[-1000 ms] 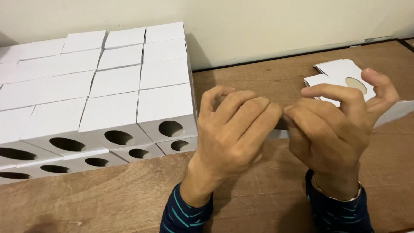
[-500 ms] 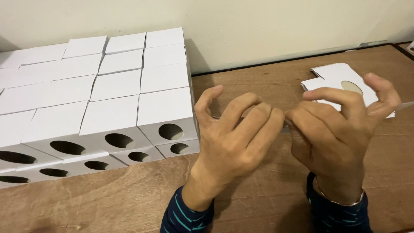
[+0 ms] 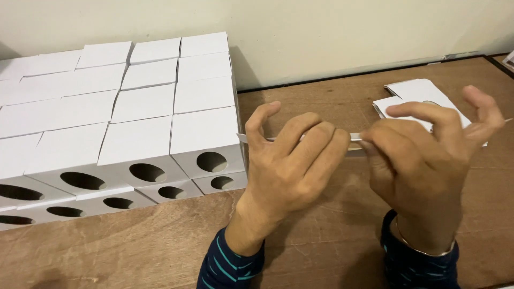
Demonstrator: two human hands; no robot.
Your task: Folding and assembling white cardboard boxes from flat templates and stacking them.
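Observation:
Both my hands are raised over the wooden table (image 3: 134, 246), backs toward me. Between them they hold a flat white cardboard blank (image 3: 354, 137), seen almost edge-on as a thin strip. My left hand (image 3: 292, 160) grips its left part with curled fingers, thumb up by the blank's left corner. My right hand (image 3: 425, 147) pinches the right part, its thumb and index finger spread. Most of the blank is hidden behind my fingers.
A large block of folded white boxes (image 3: 144, 118) with round holes in their fronts fills the left, stacked two layers high against the wall. A small pile of flat white blanks (image 3: 409, 93) lies at the far right of the table behind my right hand.
My hands have drawn slightly apart, so the edge of the blank now shows between them. My left thumb has lifted. Otherwise they stay in the same spot.

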